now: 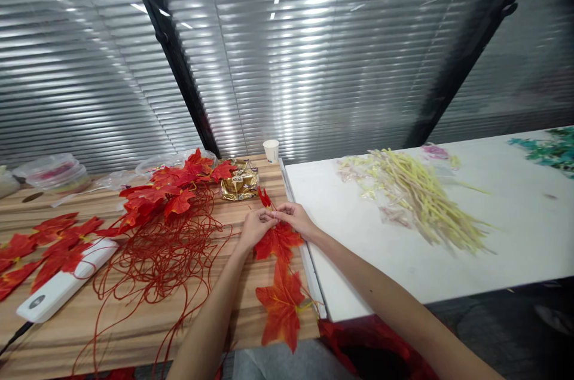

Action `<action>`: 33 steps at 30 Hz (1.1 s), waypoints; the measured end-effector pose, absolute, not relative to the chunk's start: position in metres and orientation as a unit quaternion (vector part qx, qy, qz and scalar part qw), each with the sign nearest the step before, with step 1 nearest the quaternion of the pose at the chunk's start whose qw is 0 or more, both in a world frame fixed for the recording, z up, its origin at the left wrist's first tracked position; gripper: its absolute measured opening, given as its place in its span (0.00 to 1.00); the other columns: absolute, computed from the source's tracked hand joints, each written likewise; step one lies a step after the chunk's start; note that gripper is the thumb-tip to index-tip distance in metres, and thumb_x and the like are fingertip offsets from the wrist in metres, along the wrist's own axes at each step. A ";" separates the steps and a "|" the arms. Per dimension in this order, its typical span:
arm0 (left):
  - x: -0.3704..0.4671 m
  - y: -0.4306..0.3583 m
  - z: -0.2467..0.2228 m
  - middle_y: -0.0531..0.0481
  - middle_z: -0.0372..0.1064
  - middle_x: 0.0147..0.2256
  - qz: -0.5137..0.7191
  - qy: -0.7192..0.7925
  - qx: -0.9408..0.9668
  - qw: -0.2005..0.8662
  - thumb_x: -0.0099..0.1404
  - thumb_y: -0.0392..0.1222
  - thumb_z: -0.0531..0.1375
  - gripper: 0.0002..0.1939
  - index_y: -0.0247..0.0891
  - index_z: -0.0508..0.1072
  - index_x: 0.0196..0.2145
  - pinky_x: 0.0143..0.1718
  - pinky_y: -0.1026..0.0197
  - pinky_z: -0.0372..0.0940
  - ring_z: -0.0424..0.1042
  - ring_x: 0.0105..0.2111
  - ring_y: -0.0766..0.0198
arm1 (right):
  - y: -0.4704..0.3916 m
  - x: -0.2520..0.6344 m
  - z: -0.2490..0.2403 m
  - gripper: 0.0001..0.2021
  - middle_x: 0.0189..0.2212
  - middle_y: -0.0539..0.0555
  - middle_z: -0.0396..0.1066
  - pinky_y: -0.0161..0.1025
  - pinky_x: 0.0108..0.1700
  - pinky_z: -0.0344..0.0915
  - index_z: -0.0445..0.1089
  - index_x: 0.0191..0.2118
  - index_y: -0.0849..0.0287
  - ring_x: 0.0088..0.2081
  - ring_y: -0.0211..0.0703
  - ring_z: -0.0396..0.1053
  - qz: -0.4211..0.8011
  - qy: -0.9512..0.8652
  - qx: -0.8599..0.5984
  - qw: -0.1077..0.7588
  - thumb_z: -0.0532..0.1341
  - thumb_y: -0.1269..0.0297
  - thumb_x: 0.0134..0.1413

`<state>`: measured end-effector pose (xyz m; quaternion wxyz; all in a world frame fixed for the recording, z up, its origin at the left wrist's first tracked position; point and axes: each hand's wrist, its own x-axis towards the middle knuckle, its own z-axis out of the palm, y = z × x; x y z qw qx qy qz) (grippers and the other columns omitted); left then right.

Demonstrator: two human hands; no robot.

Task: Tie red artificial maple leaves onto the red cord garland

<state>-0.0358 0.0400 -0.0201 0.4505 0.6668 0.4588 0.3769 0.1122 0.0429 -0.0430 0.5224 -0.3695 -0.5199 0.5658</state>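
Note:
My left hand [258, 227] and my right hand [295, 219] meet fingertip to fingertip near the right edge of the wooden table. Both are closed in a pinch on something too small to make out, at the top of a string of red-orange artificial maple leaves. One leaf [278, 241] lies just below my fingers, and a larger leaf [282, 302] hangs toward the table's front edge. A small red leaf piece [264, 196] stands up just beyond my hands. Left of my left forearm lies a loose tangle of red cord [161, 254].
Red leaves [155, 192] are heaped behind the cord, beside a gold packet [240, 183]. A paper cup [271, 151] stands at the back. At left are a white power strip [67, 281] and plastic tubs [54, 172]. Yellow stems [417, 195] lie on the white table [403, 272].

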 end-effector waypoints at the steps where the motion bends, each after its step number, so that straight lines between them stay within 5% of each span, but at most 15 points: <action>1: -0.036 0.040 -0.020 0.49 0.70 0.23 0.377 0.458 0.667 0.451 0.49 0.39 0.61 0.08 0.31 0.71 0.27 0.28 0.66 0.61 0.68 0.24 0.66 | 0.043 0.112 -0.043 0.12 0.24 0.50 0.70 0.34 0.31 0.60 0.69 0.28 0.61 0.27 0.37 0.66 0.566 -0.521 -0.370 0.521 0.66 0.58 0.38; 33: -0.036 0.041 -0.025 0.49 0.69 0.23 0.380 0.451 0.677 0.440 0.51 0.40 0.60 0.08 0.31 0.71 0.28 0.27 0.66 0.60 0.66 0.24 0.67 | 0.041 0.113 -0.041 0.12 0.26 0.50 0.70 0.34 0.33 0.61 0.70 0.29 0.61 0.29 0.37 0.66 0.542 -0.550 -0.373 0.515 0.65 0.57 0.41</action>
